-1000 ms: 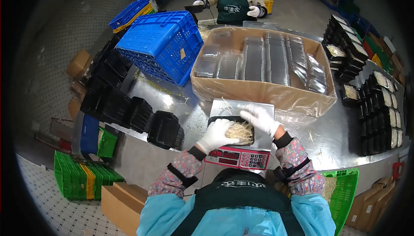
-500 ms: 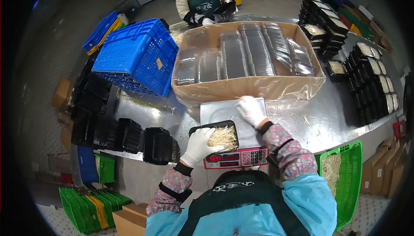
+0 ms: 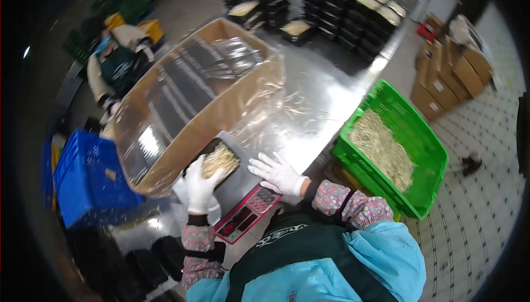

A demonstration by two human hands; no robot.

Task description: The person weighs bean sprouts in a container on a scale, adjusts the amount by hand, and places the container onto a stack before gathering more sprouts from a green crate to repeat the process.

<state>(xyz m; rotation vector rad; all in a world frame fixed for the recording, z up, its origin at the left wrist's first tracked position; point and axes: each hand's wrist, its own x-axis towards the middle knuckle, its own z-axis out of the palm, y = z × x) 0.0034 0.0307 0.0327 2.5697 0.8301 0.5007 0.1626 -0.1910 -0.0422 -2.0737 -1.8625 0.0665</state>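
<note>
1. The view has swung to the right since the earlier picture, and the green crate (image 3: pixel 428 136) of sprouts now shows fully at 3 o'clock.
2. The left hand (image 3: pixel 200 185) still grips the black tray (image 3: pixel 216 159) of sprouts on the scale (image 3: pixel 245 214), fingers curled over its near edge.
3. The right hand (image 3: pixel 277 173) has pulled back from the box (image 3: pixel 221 111). It lies flat and open, holding nothing, at 3 o'clock from the tray.
</note>
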